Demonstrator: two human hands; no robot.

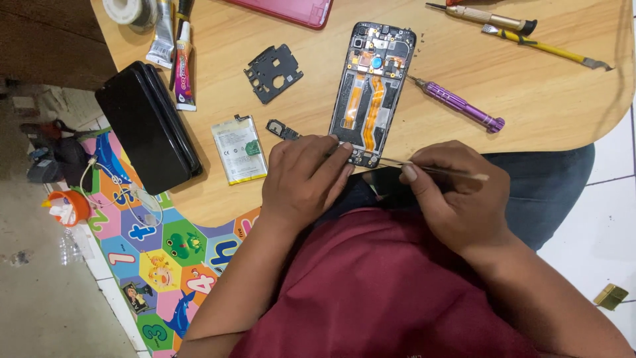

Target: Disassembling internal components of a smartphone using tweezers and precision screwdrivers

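Wooden table (pixel 530 99) — tiled floor (pixel 609 225), play mat (pixel 165 265)

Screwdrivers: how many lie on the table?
2: a purple one right of the opened phone, a gold one at the top edge. Others may lie out of view.

There is a single view, from a camera worn on the person's head. It looks steeply down, close over the lap and the near edge of the wooden desk (pixel 530 99). The desk fills the far half, a colourful floor mat (pixel 152 258) lies at the left, and white tiles at the right.
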